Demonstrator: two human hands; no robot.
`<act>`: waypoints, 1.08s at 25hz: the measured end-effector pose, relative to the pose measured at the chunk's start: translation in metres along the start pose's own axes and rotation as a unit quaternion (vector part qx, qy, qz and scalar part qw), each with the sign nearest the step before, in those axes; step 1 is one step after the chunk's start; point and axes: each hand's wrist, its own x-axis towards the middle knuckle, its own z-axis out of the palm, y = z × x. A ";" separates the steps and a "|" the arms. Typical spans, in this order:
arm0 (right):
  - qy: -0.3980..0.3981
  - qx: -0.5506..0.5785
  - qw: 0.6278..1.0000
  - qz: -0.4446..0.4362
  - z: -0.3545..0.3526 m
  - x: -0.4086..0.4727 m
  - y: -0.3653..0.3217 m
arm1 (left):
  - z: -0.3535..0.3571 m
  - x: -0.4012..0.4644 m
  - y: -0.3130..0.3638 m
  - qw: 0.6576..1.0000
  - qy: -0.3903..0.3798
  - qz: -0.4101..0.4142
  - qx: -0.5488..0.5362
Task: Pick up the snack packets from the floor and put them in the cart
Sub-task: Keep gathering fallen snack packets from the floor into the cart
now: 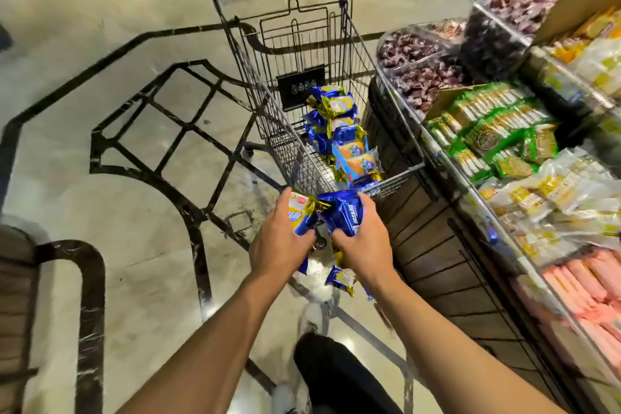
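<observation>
Both hands are full. The left hand grips a yellow snack packet and the right hand grips a blue snack packet, lifted near the cart rim to drop inside. One packet on the floor waits.

Glossy foil snack packets — black wire-metal cart — on polished, marble-like floor.

A heap of blue-and-gold snack packets lies in the basket of the black wire cart, more blue packets are gripped in both hands just at its near rim, and one packet lies on the floor beneath the hands.
</observation>
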 end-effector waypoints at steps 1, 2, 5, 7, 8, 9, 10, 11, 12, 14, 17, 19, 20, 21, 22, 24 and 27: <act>-0.004 -0.001 1.000 0.004 0.009 0.019 -0.004 | -0.003 0.018 -0.002 1.000 0.001 -0.005 0.000; -0.008 0.002 1.000 0.008 0.016 0.038 -0.007 | -0.005 0.036 -0.003 1.000 0.003 -0.010 0.001; -0.006 0.031 0.999 0.012 0.033 0.091 -0.019 | -0.011 0.091 -0.001 1.000 0.010 -0.029 0.005; -0.006 0.047 0.999 0.016 0.042 0.128 -0.030 | -0.018 0.131 0.005 0.999 0.024 -0.037 0.010; -0.006 0.048 0.999 0.018 0.046 0.146 -0.037 | -0.022 0.151 0.009 0.999 0.026 -0.037 0.008; -0.007 0.048 0.999 0.021 0.050 0.164 -0.042 | -0.026 0.170 0.013 0.999 0.025 -0.040 0.004; -0.008 0.049 0.998 0.026 0.054 0.180 -0.047 | -0.031 0.189 0.016 0.999 0.025 -0.040 0.002; -0.009 0.050 0.998 0.032 0.056 0.194 -0.052 | -0.035 0.205 0.019 0.999 0.027 -0.039 0.007; -0.010 0.049 0.998 0.036 0.059 0.206 -0.056 | -0.037 0.218 0.021 0.999 0.028 -0.041 0.010; -0.010 0.049 0.998 0.042 0.067 0.237 -0.067 | -0.039 0.253 0.024 0.999 0.024 -0.040 0.015; 0.006 0.046 0.997 0.069 0.087 0.281 -0.080 | -0.035 0.314 0.023 1.000 -0.001 -0.025 0.011; 0.042 0.043 0.994 0.094 0.104 0.308 -0.084 | -0.034 0.357 0.022 0.999 -0.039 -0.008 0.000; 0.054 0.041 0.992 0.104 0.111 0.320 -0.087 | -0.033 0.375 0.024 0.999 -0.055 0.003 -0.001; 0.063 0.038 0.991 0.114 0.117 0.330 -0.090 | -0.033 0.392 0.025 0.998 -0.064 0.016 0.000; 0.076 0.035 0.987 0.135 0.122 0.341 -0.095 | -0.032 0.414 0.028 0.996 -0.078 0.034 0.003; 0.114 0.043 0.975 0.188 0.129 0.362 -0.101 | -0.029 0.449 0.037 0.992 -0.111 0.061 0.015; 0.186 0.084 0.946 0.251 0.126 0.380 -0.096 | -0.015 0.482 0.055 0.980 -0.164 0.111 0.026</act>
